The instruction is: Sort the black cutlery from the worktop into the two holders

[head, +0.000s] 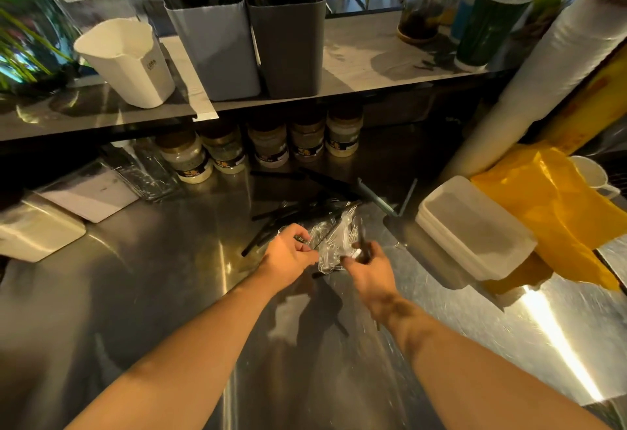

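Note:
Loose black cutlery (pixel 288 214) lies in a heap on the steel worktop (pixel 152 294), partly under a crumpled clear plastic wrapper (pixel 334 243). My left hand (pixel 288 256) pinches the wrapper's left edge. My right hand (pixel 369 266) grips a black cutlery piece (pixel 362 236) that stands upright out of the fist, close against the wrapper. On the shelf above stand the two holders, a light grey one (pixel 217 52) and a dark grey one (pixel 291 46), both packed with black cutlery.
A white tub (pixel 129 63) sits left of the holders on the shelf. Several spice jars (pixel 268 144) line the wall under the shelf. Stacked white trays (pixel 475 226) and a yellow bag (pixel 556 212) sit to the right, a white box (pixel 37 232) to the left.

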`<state>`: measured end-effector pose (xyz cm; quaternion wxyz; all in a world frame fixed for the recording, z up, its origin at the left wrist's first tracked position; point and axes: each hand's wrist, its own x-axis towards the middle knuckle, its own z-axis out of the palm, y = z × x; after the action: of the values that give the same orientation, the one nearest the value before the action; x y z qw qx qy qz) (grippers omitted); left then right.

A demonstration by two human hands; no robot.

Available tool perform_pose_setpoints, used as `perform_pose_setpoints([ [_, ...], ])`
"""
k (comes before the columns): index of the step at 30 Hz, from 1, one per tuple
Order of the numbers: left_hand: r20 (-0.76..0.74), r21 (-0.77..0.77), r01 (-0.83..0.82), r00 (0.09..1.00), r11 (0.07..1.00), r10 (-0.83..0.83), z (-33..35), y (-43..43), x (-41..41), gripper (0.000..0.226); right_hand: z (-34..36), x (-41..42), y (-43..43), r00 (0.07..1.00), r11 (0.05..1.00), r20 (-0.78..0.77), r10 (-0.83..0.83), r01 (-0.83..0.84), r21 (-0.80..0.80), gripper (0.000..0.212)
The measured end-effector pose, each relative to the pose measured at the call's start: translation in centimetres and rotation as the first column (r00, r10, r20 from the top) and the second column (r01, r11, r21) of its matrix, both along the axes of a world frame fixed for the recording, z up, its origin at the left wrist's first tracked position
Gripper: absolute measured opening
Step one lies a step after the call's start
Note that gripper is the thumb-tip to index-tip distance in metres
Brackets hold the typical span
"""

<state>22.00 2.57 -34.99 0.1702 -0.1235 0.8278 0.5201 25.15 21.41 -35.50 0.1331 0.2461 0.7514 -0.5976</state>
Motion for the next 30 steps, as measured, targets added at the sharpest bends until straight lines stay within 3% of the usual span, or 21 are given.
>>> perform_pose_setpoints([
  [2,0.013,0.052,0.023,1.0,0.998,-0.024,0.8,0.3,-0.1,0.028,0.0,-0.2,0.0,0.971,0.964,-0.062,0.229,-0.218,0.15,0.053],
  [4,0.032,0.09,0.04,0.999,0.995,-0.043,1.9,0.7,-0.3,0.027,0.1,-0.6,-0.1,0.904,0.858,-0.042,0.425,-0.387,0.339,0.06],
  [7,0.064,0.162,0.047,0.996,0.986,-0.058,3.1,1.4,-0.8,0.024,1.0,-1.2,0.0,0.838,0.672,0.017,0.545,-0.449,0.589,0.03],
  [9,0.079,0.247,0.047,0.995,0.968,-0.069,3.2,1.7,-1.4,0.021,1.1,-1.3,0.5,0.818,0.619,0.013,0.576,-0.446,0.647,0.018],
  [13,0.093,0.259,0.061,0.992,0.964,-0.087,2.1,2.2,-2.9,0.021,-0.2,-1.4,2.7,0.897,0.721,-0.055,0.439,-0.315,0.617,0.017],
  [16,0.01,-0.11,0.085,0.996,0.99,-0.084,0.1,2.1,-4.2,0.015,-1.2,-1.6,4.7,0.932,0.749,-0.053,0.357,-0.253,0.612,0.025],
  [18,-0.06,-0.34,0.123,0.987,0.933,-0.151,-1.2,1.4,-5.2,0.011,-1.8,-1.9,5.8,0.951,0.803,-0.048,0.306,-0.23,0.55,0.031],
  [21,-0.066,-0.541,0.168,0.968,0.824,-0.241,-2.4,1.2,-7.1,0.03,-2.1,-3.2,6.4,0.975,0.887,0.017,0.221,-0.208,0.411,0.04],
  [24,-0.027,-0.626,0.184,0.966,0.758,-0.256,-3.4,1.5,-8.5,0.04,-2.4,-4.4,6.5,0.98,0.921,0.1,0.174,-0.197,0.336,0.036],
  [30,0.097,-0.699,0.295,0.942,0.651,-0.321,-5.7,2.3,-10.3,0.04,-3.5,-6.0,7.2,0.973,0.939,0.117,0.201,-0.225,0.258,0.017],
])
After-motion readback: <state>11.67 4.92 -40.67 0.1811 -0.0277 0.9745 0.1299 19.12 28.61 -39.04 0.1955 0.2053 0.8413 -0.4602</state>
